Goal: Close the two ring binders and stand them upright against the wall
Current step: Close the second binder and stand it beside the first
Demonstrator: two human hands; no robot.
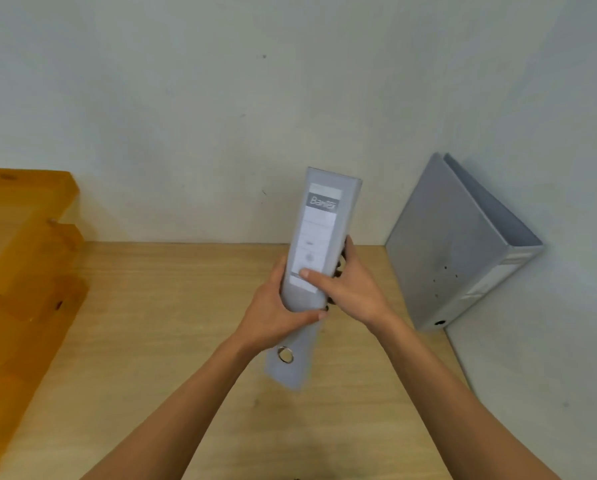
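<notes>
A closed grey ring binder (319, 220) is held above the wooden desk (158, 323), its labelled spine facing me and its top tilted slightly right. My left hand (276, 306) wraps its lower left edge. On its right side, my right hand (349, 289) grips it with the thumb across the spine label. A metal finger ring (285, 355) shows on the spine below my hands. A second grey binder (456, 251) stands closed in the right corner, leaning against the right wall (550, 341).
The back wall (221, 116) rises behind the desk. A stack of orange translucent letter trays (27, 271) fills the left side. Bare desk lies between the trays and the standing binder.
</notes>
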